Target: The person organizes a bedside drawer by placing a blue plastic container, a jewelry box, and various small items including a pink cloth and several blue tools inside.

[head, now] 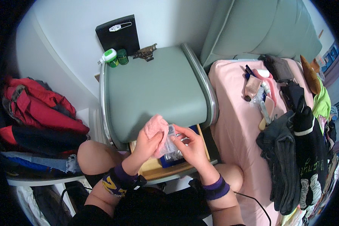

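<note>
My left hand [148, 145] holds a fluffy pink cloth [156, 127], bunched against the left side of a small clear plastic container [171, 145]. My right hand [192, 145] grips that container from the right, thumb on its near face and fingers at its upper edge. Both hands are over an open wooden drawer [155, 173] of the nightstand with the padded green top [155, 87]. Inside the drawer, partly hidden by the hands, lie a dark blue item [173, 163] and some clear plastic.
Two green bottles [112, 58], a brown hair claw [147, 52] and a black panel [118, 35] are at the nightstand's back. On the right, a pink-sheeted bed [228, 113] bears toiletries and folded dark clothes [282, 163]. Shelved clothes, including a red jacket [45, 104], are on the left.
</note>
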`<state>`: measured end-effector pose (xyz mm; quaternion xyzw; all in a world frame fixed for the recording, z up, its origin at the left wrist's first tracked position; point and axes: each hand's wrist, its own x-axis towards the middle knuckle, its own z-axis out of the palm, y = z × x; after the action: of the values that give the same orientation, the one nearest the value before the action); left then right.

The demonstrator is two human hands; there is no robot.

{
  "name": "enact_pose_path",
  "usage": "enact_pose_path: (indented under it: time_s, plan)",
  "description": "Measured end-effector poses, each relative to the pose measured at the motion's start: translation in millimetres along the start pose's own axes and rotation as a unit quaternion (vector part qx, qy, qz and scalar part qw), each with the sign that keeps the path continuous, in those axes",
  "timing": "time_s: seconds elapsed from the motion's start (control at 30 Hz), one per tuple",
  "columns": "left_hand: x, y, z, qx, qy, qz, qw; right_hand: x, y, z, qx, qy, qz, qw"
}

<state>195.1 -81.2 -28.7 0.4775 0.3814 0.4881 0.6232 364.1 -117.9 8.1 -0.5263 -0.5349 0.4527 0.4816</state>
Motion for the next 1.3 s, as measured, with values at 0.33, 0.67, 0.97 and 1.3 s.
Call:
enact_pose_path:
  time_s: [0.33, 0.67, 0.97, 1.3]
  plan:
    - [-8, 28, -11, 0.127, 0.079, 0.051, 0.987, -6, -8, 9, 0.107, -0.109, 0.011, 0.988]
    - [-27, 69, -35, 0.099, 0.134, 0.065, 0.984, -11, 24, 16, 0.109, -0.097, 0.072, 0.987]
    - [-36, 59, -92, 0.127, 0.192, 0.175, 0.957, -24, 96, 68, -0.13, -0.169, 0.159, 0.964]
    - [-58, 82, -87, 0.153, 0.219, 0.122, 0.956, 9, 131, 123, -0.236, -0.091, 0.162, 0.954]
